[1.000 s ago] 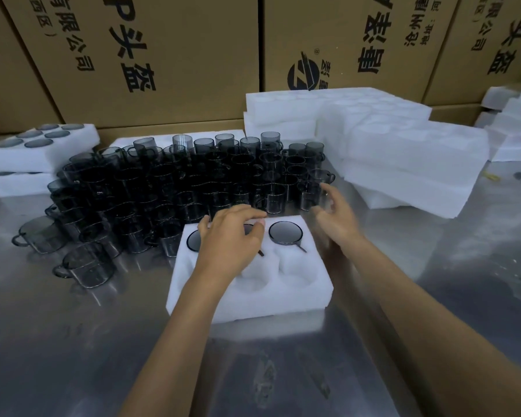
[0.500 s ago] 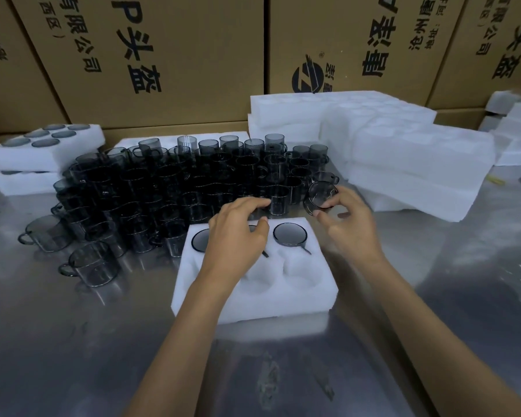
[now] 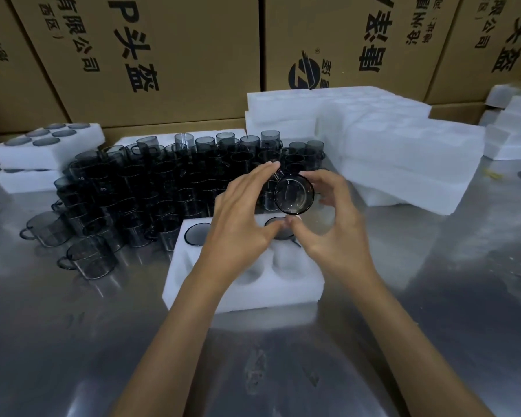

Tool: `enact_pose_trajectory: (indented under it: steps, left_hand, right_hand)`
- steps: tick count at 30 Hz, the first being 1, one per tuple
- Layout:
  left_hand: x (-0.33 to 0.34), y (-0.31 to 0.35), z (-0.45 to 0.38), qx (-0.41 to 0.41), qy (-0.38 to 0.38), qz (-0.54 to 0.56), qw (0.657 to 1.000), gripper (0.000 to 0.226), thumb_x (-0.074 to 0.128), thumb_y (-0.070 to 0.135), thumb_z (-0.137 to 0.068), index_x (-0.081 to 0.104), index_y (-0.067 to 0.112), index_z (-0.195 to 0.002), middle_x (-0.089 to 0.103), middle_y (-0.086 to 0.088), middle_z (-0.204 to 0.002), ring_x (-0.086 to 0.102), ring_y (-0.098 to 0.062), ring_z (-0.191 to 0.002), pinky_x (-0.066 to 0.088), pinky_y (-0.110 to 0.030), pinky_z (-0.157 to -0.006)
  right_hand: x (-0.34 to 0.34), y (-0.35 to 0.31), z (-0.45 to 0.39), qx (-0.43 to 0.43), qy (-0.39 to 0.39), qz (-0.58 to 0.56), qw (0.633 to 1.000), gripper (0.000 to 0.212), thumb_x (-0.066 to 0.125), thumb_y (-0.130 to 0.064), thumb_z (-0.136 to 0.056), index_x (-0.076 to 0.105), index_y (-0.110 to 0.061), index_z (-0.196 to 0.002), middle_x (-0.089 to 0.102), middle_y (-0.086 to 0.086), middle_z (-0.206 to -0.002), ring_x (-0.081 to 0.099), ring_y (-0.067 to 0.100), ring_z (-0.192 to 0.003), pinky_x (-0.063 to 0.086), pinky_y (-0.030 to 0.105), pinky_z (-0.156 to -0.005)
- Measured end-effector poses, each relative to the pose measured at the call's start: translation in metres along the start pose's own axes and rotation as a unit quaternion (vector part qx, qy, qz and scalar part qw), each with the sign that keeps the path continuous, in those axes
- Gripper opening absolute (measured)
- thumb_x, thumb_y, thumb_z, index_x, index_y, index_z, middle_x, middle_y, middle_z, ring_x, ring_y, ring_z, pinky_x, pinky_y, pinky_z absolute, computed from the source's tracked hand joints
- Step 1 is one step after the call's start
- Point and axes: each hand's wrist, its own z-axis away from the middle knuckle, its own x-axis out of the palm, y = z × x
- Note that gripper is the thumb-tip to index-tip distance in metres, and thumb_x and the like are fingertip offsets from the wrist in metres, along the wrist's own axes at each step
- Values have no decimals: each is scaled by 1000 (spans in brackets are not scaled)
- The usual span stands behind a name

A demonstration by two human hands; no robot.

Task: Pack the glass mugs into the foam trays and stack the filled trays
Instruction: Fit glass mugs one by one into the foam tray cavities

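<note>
While the right hand [image 3: 337, 233] grips one smoked glass mug [image 3: 294, 194] by the rim, tilted with its mouth toward the viewer, the left hand [image 3: 244, 218] hovers beside it, fingers spread wide and holding nothing. Foam tray [image 3: 247, 293]: on the steel table [image 3: 73, 341] below both hands, two far pockets filled, near pockets bare. Loose mugs [image 3: 151, 188]: massed behind the tray. Empty foam trays [image 3: 403, 158]: stacked right. Filled trays [image 3: 42, 149]: stacked far left. Cardboard cartons [image 3: 178, 55]: along the back.
</note>
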Motion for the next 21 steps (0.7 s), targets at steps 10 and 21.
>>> enact_pose_trajectory:
  steps: [10, 21]
  left_hand:
    - [-33, -1, 5, -96, -203, 73, 972, 62, 87, 43, -65, 57, 53, -119, 61, 17, -119, 53, 1, -115, 43, -18, -93]
    - [-31, 1, 17, -132, -263, 35, 955, 54, 90, 47, -58, 58, 39, -101, 61, 15, -114, 53, -1, -114, 44, -26, -96]
  right_hand:
    - [-26, -5, -6, 138, -233, -69, 960, 54, 87, -34, -62, 66, -34, -112, 61, -9, -108, 59, 7, -93, 45, 24, -79]
    - [-32, -1, -2, 167, -367, -80, 912, 49, 86, -28, -67, 61, -35, -108, 64, -12, -106, 56, 4, -97, 42, 21, -84]
